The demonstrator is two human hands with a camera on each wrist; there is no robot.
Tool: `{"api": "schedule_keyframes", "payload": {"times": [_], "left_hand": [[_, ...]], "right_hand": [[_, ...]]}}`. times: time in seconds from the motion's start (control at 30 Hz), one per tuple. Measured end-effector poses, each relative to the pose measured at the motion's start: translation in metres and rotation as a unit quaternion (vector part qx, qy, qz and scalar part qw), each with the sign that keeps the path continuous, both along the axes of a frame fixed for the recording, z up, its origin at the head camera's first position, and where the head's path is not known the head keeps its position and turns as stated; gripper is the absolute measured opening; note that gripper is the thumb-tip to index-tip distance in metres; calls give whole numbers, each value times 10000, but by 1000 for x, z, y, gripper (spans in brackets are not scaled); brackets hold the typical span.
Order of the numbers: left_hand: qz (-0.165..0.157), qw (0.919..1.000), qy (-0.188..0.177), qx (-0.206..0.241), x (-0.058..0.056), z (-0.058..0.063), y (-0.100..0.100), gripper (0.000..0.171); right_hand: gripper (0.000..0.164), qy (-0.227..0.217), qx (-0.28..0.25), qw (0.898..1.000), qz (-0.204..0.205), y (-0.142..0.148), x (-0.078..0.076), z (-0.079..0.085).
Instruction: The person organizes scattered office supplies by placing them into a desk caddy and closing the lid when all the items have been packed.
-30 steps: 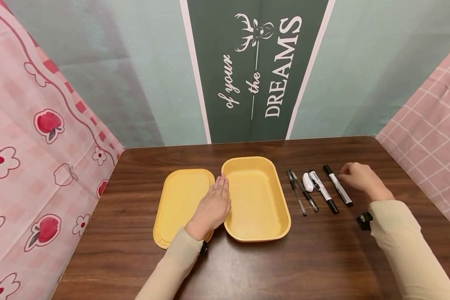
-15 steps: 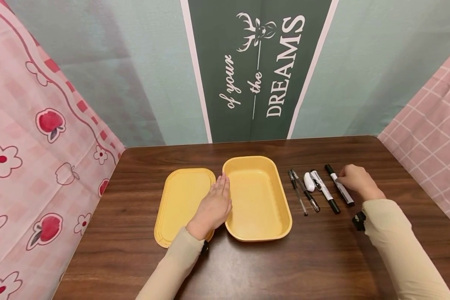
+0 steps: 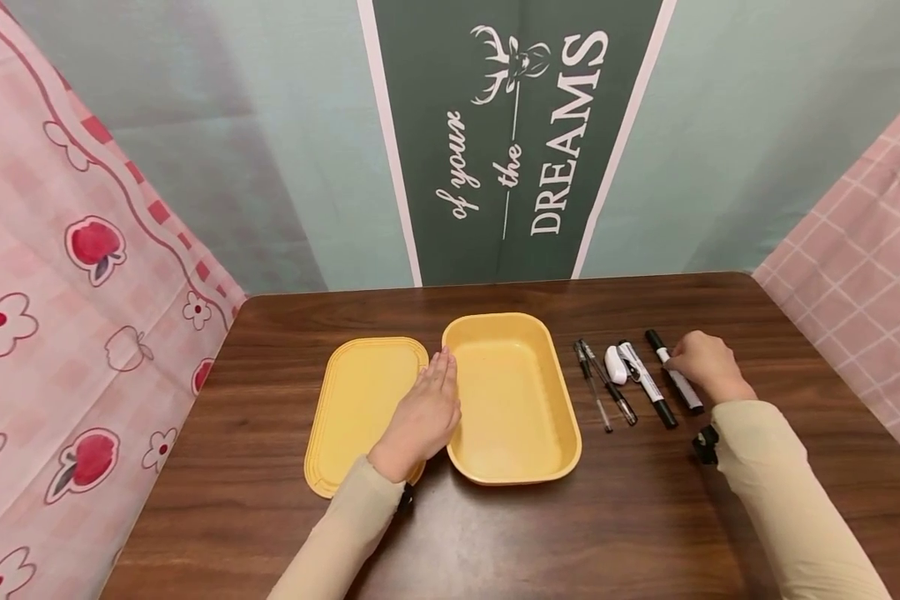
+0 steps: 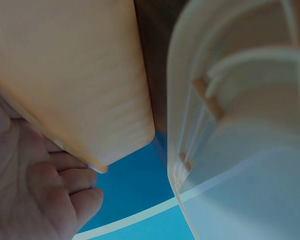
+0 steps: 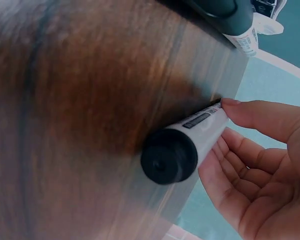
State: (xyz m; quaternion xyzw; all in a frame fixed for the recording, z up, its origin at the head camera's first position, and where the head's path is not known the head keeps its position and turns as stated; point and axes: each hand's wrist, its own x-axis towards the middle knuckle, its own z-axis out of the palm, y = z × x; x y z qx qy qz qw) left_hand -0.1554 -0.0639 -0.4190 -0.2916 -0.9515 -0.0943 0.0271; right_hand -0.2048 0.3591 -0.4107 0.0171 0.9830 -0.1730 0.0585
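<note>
Pinching a black-ended white marker [image 5: 205, 131] on the counter [image 3: 532, 542] between thumb and fingers of the right hand [image 3: 705, 364], well right of an open yellow box [image 3: 510, 408] showing bare floor inside; resting the left hand [image 3: 423, 410], straight-fingered, against its left rim, beside a flat yellow lid [image 3: 363, 404]

Count: 1 open yellow rectangular box [image 3: 506, 400], 6 loose items around it, 2 hands.
Left of box: 1 flat yellow lid [image 3: 363, 408]. Right of box, going outward: 2 clear-barrel pens [image 3: 609, 383], 1 small rounded white item [image 3: 615, 365] (can't tell what), 2 white-barrel markers [image 3: 683, 388] with black ends. Hands: 1 left hand [image 3: 426, 410] at box's left wall, 1 right hand [image 3: 707, 364] right of box, at the outermost marker.
</note>
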Motion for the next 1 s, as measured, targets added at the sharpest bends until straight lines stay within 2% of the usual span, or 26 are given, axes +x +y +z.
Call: {"api": "schedule_keyframes", "payload": {"times": [0.13, 0.37, 0.6, 0.83, 1.0], "left_hand": [[9, 10000, -24, -70, 1, 0, 0, 56], [27, 9998, -35, -195, 1, -1, -2, 56], [18, 9996, -5, -293, 1, -3, -2, 57], [43, 9996, -80, -285, 1, -3, -1, 57], [60, 9995, -95, -289, 1, -4, 0, 57]], "right_hand": [[37, -46, -42, 9999, -80, -2, 2, -1], [35, 15, -129, 9998, -131, -5, 6, -3], [42, 19, -299, 9995, -126, -6, 9, -4], [38, 288, -219, 9990, -248, -7, 10, -2], [42, 506, -201, 9980, -306, -9, 11, 1]]}}
